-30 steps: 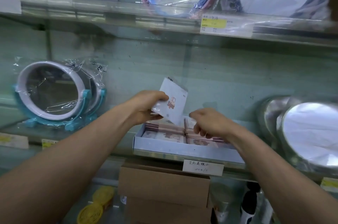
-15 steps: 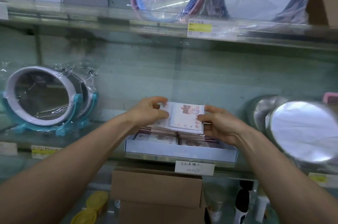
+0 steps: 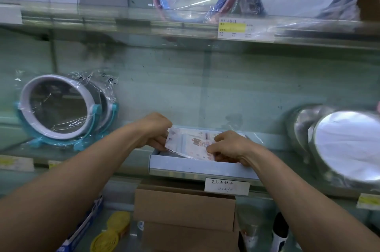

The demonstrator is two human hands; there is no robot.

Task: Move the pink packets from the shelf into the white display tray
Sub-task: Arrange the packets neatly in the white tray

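The glass shelf [image 3: 273, 143] runs across in front of me, with a wrapped round mirror [image 3: 59, 107] standing far left and a steel mirror [image 3: 347, 144] far right, both well apart from my work. Below the shelf sits a cardboard box [image 3: 185, 208]. At the near edge of the shelf, in the middle, is the white display tray [image 3: 195, 166], with a handwritten label [image 3: 227, 186] hanging just under its front wall.

My left hand [image 3: 154, 130] and right hand [image 3: 230, 146] are both over the tray. The pink packet [image 3: 191, 144] is between them, tilted, its near edge dipping inside the front wall. My left fingers are curled and pinch its left edge. My right fingers pinch its right side, near the corner. What lies beneath it in the tray I cannot make out.

I judge the packet is about to be laid down. The wrapper looks slick, so a loose pinch could let it slide out over the front wall and drop to the box below. If I let go while it is tilted, it may lie crooked or ride up on the wall. Pressing hard near the shelf's lip could nudge the tray forward.
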